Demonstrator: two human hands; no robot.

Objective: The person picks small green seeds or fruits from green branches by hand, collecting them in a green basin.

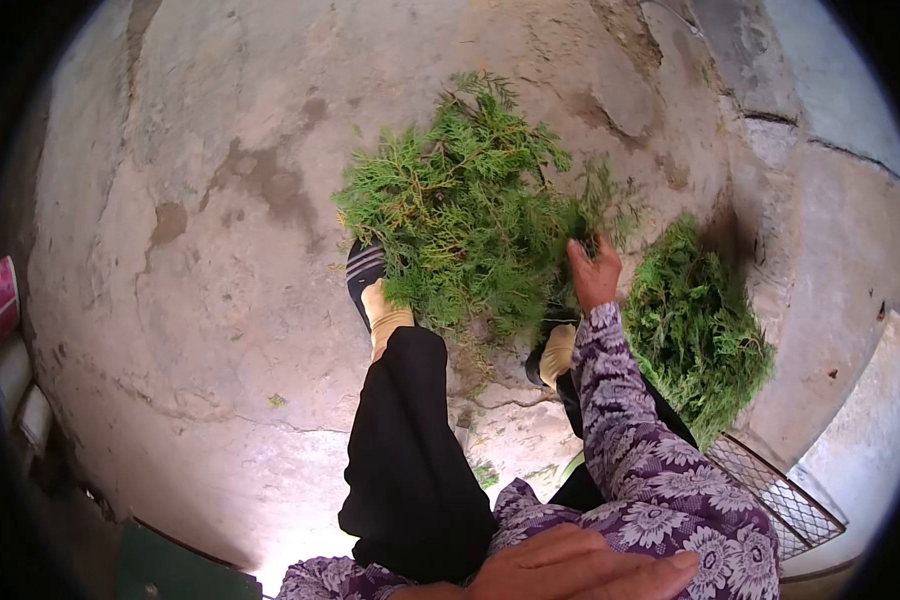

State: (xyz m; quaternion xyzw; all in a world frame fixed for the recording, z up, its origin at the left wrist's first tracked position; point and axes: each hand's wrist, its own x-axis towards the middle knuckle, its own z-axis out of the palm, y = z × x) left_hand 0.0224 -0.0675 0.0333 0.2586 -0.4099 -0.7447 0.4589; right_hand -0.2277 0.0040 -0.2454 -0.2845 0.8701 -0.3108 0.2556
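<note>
A large heap of green conifer sprigs (470, 210) lies on the floor between and in front of the feet. At its right edge is my right hand (595, 270), thumb and forefinger apart, the other fingers mostly hidden; no sprig shows clearly in it. Loose sprigs (607, 200) lie just beyond that hand, somewhat blurred. To the right of my right forearm sits a second green heap (695, 330). My left hand (570, 565) rests across the lap at the bottom, its fingers stretched out and holding nothing visible.
My left foot in a black striped sandal (366, 262) touches the first heap; my right foot (558, 355) is beside it. A wire-mesh rack (780, 495) stands at lower right. Pale bundles (15, 385) and a pink-and-white package (5, 297) line the left edge. The concrete floor (220, 330) is cracked.
</note>
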